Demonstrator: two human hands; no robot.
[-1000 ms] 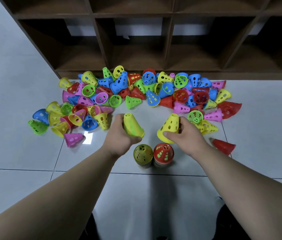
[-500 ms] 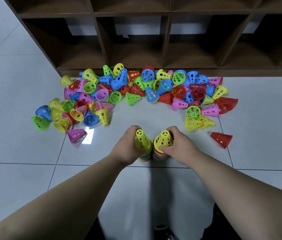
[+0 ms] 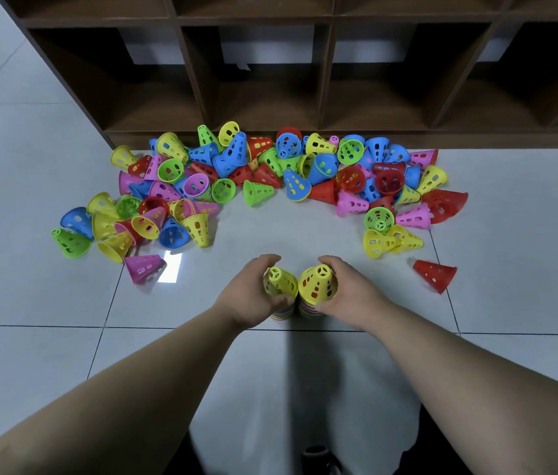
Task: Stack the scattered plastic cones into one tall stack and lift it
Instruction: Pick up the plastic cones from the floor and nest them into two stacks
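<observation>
Two short stacks stand side by side on the floor (image 3: 270, 234), close in front of the person and almost touching: the left stack (image 3: 280, 313) and the right stack (image 3: 307, 308). A second ago each hand held a cone in the air at 12 o'clock of its stack. Now the lime-yellow cone (image 3: 279, 282) sits on top of the left stack and the yellow cone (image 3: 317, 281) on the right one, so each stack has gained a layer. Both look seated, though the lower rims are partly hidden.

The left hand (image 3: 250, 293) wraps its curled fingers and thumb round the lime-yellow cone. The right hand (image 3: 353, 293) grips the yellow cone the same way. Neither has let go.

The job looks far from done: there are two stacks rather than one, and the loose cones (image 3: 270, 173) lie in an arc from 9 o'clock through 12 to 3 o'clock. A pink cone (image 3: 143, 267) lies at 9 o'clock and a red cone (image 3: 435, 274) at 3 o'clock. Beyond the pile, at 12 o'clock, stands the dark shelf unit (image 3: 270, 80).
</observation>
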